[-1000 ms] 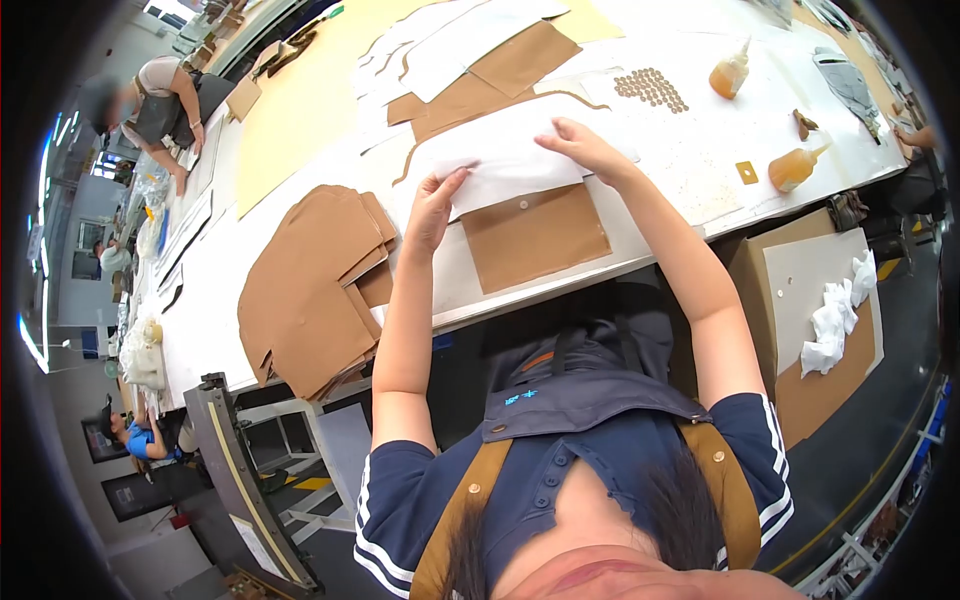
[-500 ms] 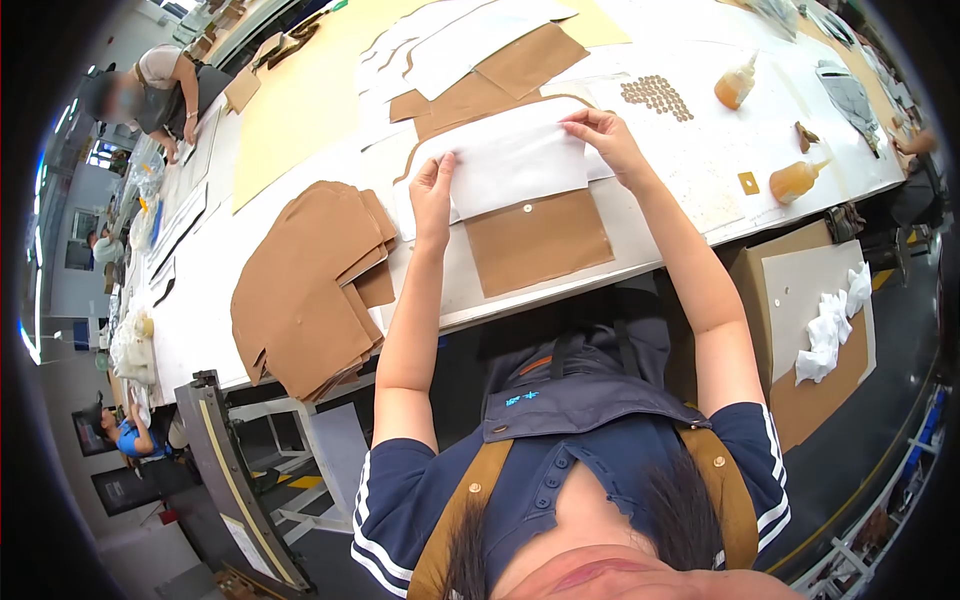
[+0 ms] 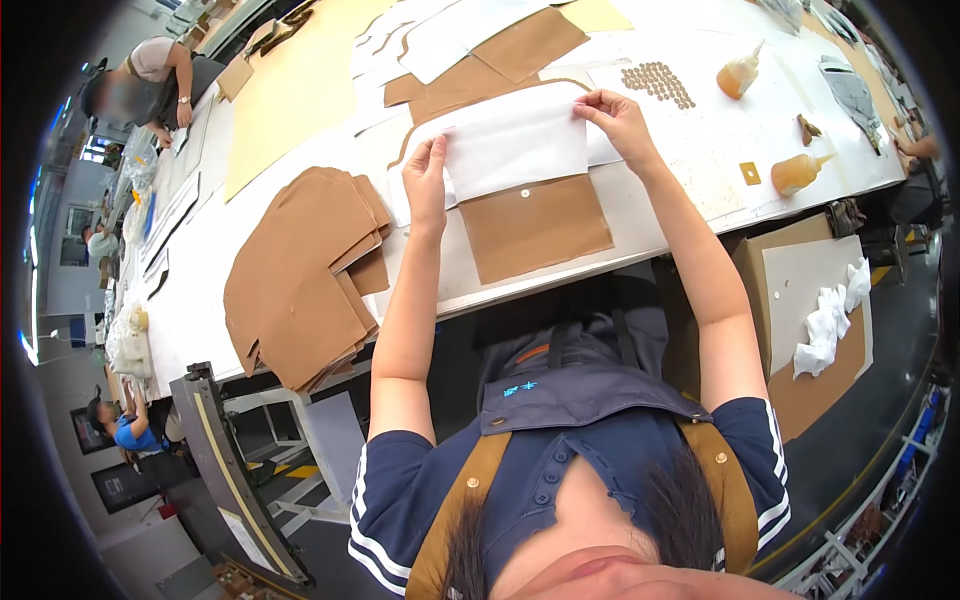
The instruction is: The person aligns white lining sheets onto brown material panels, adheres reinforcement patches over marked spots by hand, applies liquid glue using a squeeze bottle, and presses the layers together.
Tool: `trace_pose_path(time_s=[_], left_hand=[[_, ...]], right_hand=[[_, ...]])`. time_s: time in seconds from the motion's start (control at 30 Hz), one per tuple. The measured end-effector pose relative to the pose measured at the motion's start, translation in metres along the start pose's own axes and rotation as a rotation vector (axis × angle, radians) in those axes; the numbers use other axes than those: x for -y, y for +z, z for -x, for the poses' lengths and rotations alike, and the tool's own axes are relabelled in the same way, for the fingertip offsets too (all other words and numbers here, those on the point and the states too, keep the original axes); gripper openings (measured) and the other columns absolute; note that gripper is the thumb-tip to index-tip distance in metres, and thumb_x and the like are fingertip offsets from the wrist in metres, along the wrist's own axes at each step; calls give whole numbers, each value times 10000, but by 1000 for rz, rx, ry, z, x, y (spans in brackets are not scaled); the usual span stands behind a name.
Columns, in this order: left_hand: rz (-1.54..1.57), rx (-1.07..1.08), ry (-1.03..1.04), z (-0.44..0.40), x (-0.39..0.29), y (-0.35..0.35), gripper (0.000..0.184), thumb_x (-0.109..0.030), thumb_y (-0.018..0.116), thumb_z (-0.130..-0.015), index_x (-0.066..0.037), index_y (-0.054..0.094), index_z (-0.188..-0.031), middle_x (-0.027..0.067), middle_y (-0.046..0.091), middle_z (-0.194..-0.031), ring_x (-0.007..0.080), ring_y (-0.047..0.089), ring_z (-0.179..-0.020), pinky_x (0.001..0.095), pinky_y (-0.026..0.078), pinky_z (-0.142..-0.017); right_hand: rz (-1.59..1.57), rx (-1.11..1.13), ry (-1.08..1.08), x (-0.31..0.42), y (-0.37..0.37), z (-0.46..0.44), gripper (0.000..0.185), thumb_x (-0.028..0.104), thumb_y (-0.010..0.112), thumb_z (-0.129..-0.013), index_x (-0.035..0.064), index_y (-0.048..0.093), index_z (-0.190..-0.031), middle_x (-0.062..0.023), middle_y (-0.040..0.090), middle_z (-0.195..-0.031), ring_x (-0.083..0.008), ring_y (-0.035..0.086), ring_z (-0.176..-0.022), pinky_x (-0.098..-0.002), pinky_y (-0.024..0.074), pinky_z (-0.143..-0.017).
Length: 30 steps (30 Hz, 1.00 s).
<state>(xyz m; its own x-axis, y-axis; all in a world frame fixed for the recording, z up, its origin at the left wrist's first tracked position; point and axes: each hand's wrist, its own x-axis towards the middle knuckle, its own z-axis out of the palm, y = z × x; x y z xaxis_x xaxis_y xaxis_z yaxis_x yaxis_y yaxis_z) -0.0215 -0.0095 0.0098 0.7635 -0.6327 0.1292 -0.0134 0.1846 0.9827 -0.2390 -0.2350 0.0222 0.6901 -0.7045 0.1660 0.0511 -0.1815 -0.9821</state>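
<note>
Spreading slightly wider than in the earlier frame, the left hand (image 3: 424, 183) and right hand (image 3: 622, 122) are standing apart at upper centre, their fingertips closing on opposite sides of a white sheet (image 3: 515, 150). It is lying between them, its lower edge meeting a brown panel (image 3: 535, 232) at centre, where a small pale disc (image 3: 525, 193) is sitting just below that edge. Stacked brown pieces (image 3: 295, 265) are resting left of the left hand. Toward the upper right, small brown discs (image 3: 658, 84) are lying in rows near one amber bottle (image 3: 738, 76); another amber bottle (image 3: 796, 175) is lying tilted farther down. At upper left, a co-worker (image 3: 150, 85) is leaning over a table.
</note>
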Motion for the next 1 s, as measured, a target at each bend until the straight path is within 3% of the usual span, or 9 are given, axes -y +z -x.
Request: trace_pose_path(time_s=[0.17,0.4,0.43,0.53,0.7,1.0], left_hand=[[-29,33,77,12,-12,-4,217,-187,688,-1007,-9,723,-1126,30,709,-1017,95,616,-963,265,478,-916],[-374,81,345,62,-33,-30,110,-71,729,-942,-27,683,-1031,27,695,-987,136,623,-965,287,479,-917],[-412,115,410,72,-35,-34,118,-32,758,-889,-40,686,-982,46,697,-1003,193,630,-997,320,479,-911],[-670,196,577,102,-45,-45,144,-6,781,-827,-64,693,-926,54,697,-1022,250,621,-1027,359,471,-908],[-859,296,645,140,-28,-58,222,-14,805,-758,-118,717,-932,37,692,-1086,283,594,-1078,409,452,-939],[-1014,354,693,155,-14,-62,215,-54,802,-772,-139,731,-956,22,679,-1119,274,598,-1099,411,439,-953]], right_hand=[[-9,-1,-58,10,0,12,151,118,691,-975,3,729,-1065,-53,760,-979,-114,686,-952,-275,499,-950],[263,71,-226,45,-7,74,70,96,711,-943,54,732,-995,-24,748,-1039,-155,655,-1051,-317,489,-973],[294,71,-266,49,-7,85,58,83,717,-932,55,730,-982,-31,745,-1048,-169,651,-1065,-320,484,-978],[409,82,-339,48,-10,116,84,26,735,-875,68,717,-944,-50,729,-1092,-233,626,-1116,-363,441,-1021],[629,76,-446,27,-6,158,153,-3,742,-821,88,714,-941,-45,695,-1145,-264,599,-1129,-409,408,-1016],[827,24,-557,0,-3,182,214,11,753,-792,108,727,-981,-44,670,-1177,-285,587,-1123,-423,433,-970]])
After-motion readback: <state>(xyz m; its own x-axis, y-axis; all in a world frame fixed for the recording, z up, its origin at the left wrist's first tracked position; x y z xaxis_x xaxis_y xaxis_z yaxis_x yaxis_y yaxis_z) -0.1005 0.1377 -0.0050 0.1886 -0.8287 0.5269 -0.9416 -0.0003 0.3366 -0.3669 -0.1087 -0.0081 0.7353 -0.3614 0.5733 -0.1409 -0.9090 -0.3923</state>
